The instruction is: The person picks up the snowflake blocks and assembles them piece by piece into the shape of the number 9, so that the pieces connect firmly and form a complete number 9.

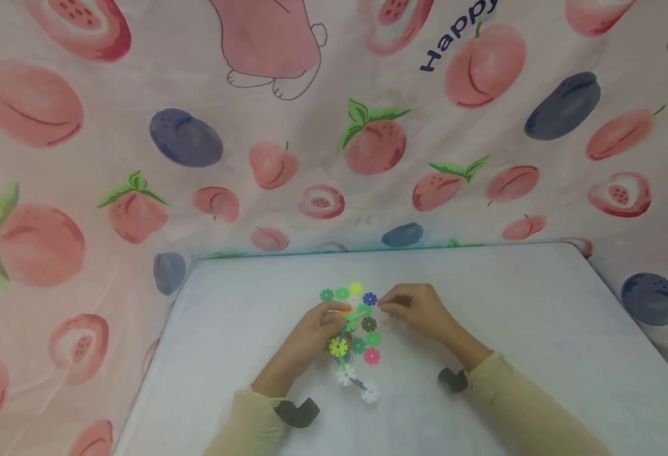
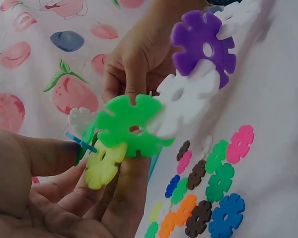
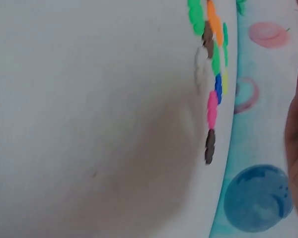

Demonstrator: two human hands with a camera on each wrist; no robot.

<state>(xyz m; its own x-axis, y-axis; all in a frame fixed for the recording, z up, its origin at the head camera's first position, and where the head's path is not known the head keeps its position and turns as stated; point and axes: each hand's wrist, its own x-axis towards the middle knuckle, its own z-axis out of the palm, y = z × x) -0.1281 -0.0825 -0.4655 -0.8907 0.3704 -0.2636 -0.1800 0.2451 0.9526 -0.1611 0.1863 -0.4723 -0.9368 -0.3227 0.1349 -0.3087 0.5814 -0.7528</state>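
The step in hand looks like joining notched plastic discs slot to slot into a chain [image 2: 188,111], which is partly built. The left hand [image 1: 318,326] holds it above the desk [image 1: 242,297], thumb on one side and fingers on the other, at the end where a yellow disc [image 2: 98,174] and an edge-on blue disc [image 2: 75,138] meet a green disc [image 2: 114,124]. From there the chain runs on through white to a purple disc [image 2: 188,42] and then white again; in the head view that length trails toward the person. The right hand [image 1: 422,307] is across from it, thumb and forefinger narrowed close together just beside a loose dark-blue disc [image 1: 370,294]; whether it pinches a piece I cannot tell, as the chain partly hides its fingertips in the left wrist view. More loose discs [image 2: 221,178] lie on the desk in uneven rows, in green, orange, brown and pink among other colours. The next move, as I judge it, calls for one disc gripped by its rim, turned crosswise to the held end, its notch lined up with a free one and pushed straight in while the left hand braces the joint. A skewed push could twist or pop a neighbouring joint.
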